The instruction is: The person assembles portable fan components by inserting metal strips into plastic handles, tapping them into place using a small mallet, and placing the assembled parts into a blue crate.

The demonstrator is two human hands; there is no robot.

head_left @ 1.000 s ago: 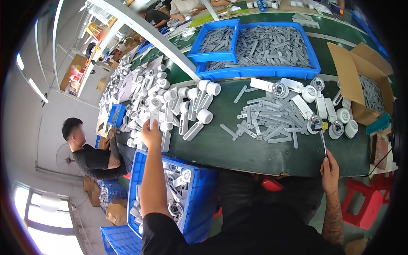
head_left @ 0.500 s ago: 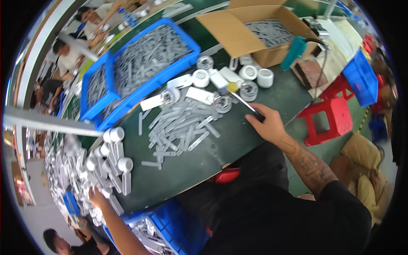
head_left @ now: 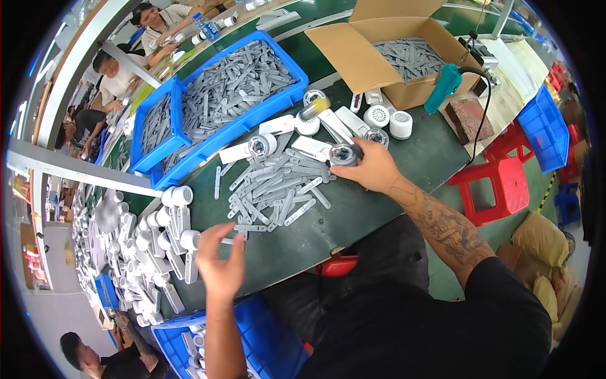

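Note:
My right hand is closed on the round grey head of a white device, whose open end shows inner parts. Its long white handle points left over a heap of grey plastic strips. More white round-headed devices lie close by, one with an open head. Above them is a blurred yellow-and-dark thing whose kind I cannot make out. My left hand is raised near the heap's lower left, thumb and fingers apart, with nothing visible in it.
Many white devices are piled at the left. A blue tray and a cardboard box hold grey strips. A teal tool with a black cord leans by the box. Red stools stand right; a blue crate sits below. Several people work nearby.
My right hand has let go of the dark stick-like tool and taken hold of a device's head. My left hand has moved right and up, away from the pile of white devices.

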